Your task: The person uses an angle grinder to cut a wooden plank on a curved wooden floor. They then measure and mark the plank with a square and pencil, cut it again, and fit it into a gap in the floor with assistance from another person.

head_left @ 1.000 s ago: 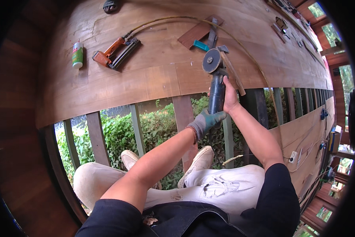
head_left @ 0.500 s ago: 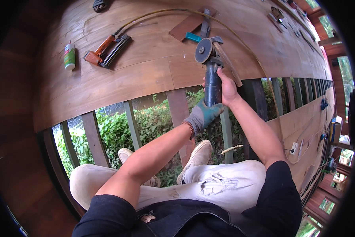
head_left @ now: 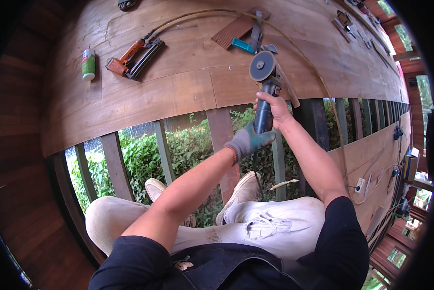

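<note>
Both my hands hold a dark angle grinder [head_left: 264, 113] above the gap at the edge of the wooden floor. Its round grey disc [head_left: 262, 66] points away from me, over the boards. My left hand [head_left: 252, 138], in a grey and teal glove, is closed round the rear end of the body. Higher up, near the head, my bare right hand [head_left: 278, 111] wraps the body from the right. A hammer [head_left: 288, 84] lies on the boards just beyond, partly hidden behind the grinder.
An orange nail gun [head_left: 130, 60] with a hose [head_left: 202, 11] and a green-white bottle [head_left: 88, 65] lie on the floor at left. A try square [head_left: 256, 32] rests across a brown board [head_left: 234, 30]. Open gaps show between joists [head_left: 117, 162], with plants below.
The grinder has shifted slightly right and toward me, and its disc has turned to face up more. My right thumb now lies across the body. The view has shifted a little.
</note>
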`<action>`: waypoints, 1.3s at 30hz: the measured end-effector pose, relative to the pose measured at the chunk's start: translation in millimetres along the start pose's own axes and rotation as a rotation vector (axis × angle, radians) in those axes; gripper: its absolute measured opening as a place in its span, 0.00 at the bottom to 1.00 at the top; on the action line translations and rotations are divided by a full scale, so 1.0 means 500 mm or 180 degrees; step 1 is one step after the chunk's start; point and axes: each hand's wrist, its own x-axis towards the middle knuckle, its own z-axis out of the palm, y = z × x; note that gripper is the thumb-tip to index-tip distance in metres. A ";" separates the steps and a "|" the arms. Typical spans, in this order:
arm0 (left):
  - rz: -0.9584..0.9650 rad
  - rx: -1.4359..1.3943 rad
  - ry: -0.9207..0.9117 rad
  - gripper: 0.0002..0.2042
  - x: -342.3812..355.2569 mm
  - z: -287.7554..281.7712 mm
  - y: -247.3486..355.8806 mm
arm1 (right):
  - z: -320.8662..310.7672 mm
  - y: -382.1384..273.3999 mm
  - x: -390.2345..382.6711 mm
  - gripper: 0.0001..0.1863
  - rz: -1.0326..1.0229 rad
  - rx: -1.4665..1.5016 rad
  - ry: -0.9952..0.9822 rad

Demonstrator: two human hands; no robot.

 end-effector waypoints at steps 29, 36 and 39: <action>-0.0574 -0.3115 0.2349 0.12 0.027 -0.381 -0.161 | -0.025 0.067 0.003 0.12 0.0003 -0.0773 0.0181; -0.0676 -0.3092 0.2244 0.13 0.036 -0.379 -0.156 | -0.006 0.070 0.009 0.13 -0.0150 -0.0783 -0.0005; -0.0751 -0.2964 0.2261 0.12 0.041 -0.377 -0.150 | -0.008 0.072 0.008 0.12 -0.0162 -0.0784 0.0032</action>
